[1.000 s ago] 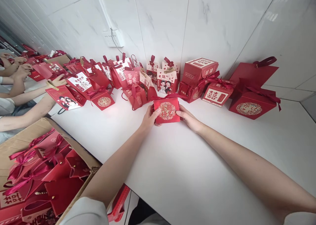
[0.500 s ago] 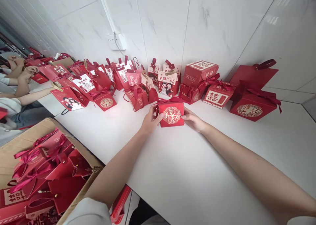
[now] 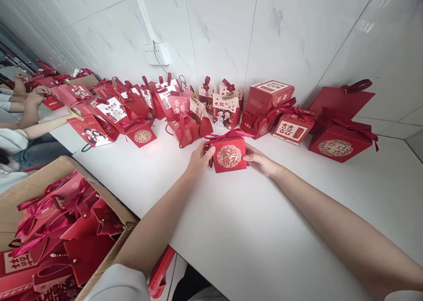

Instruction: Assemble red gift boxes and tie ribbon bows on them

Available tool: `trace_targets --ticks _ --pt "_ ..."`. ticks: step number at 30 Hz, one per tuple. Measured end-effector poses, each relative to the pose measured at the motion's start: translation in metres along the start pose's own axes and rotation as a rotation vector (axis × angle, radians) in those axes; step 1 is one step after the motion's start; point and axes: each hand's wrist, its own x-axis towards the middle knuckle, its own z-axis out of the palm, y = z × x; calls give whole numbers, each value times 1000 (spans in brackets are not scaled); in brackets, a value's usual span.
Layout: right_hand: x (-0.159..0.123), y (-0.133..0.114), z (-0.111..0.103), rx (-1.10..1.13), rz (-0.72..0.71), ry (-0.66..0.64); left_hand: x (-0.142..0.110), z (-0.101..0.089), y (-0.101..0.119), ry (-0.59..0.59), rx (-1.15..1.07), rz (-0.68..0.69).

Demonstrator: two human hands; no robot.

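A small red gift box [image 3: 229, 156] with a gold round emblem and a dark pink ribbon bow on top stands between my hands on the white table. My left hand [image 3: 199, 157] grips its left side, thumb near the front edge. From the right, my right hand [image 3: 259, 160] holds the opposite side with the thumb at the front; its other fingers are partly hidden behind the box. Just behind it are a cream-and-red box with a cartoon couple [image 3: 225, 110] and a red ribboned box [image 3: 183, 130].
Against the tiled wall stand several red boxes, among them a large one [image 3: 340, 138] at right and a double-happiness box [image 3: 292, 127]. A cardboard carton [image 3: 132, 217] full of red gift boxes sits at lower left. Other people's arms [image 3: 49, 125] reach in at far left.
The gift box has tilted and shifted slightly toward me, with both hands still around it. A person at far left has moved a little.
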Motion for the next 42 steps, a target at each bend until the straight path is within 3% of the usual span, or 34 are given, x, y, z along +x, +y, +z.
trace_targets --ticks 3,7,9,14,19,30,33,38,40,42 --pt "0 2 1 47 -13 26 0 0 -3 -19 -20 -22" --pt "-1 1 3 157 4 92 -1 6 -5 -164 -156 -77" --pt "-1 1 3 176 0 121 -2 11 -4 -181 -247 -104" --pt "1 3 0 283 12 173 1 13 3 -44 -743 -289" --pt "3 5 -6 317 56 196 2 2 13 -78 -1152 -315" --pt "4 6 -7 231 69 134 -1 2 16 -73 -1278 -365" --pt "4 9 -4 70 -1 190 -2 3 17 -66 -1245 -363" --pt "-2 5 10 -745 -531 494 -2 5 19 -171 -1206 -382" --pt "-4 1 18 -926 -646 485 -3 7 19 -233 -1166 -398" --pt "-6 -1 25 -966 -640 446 -4 9 18 -284 -1081 -408"
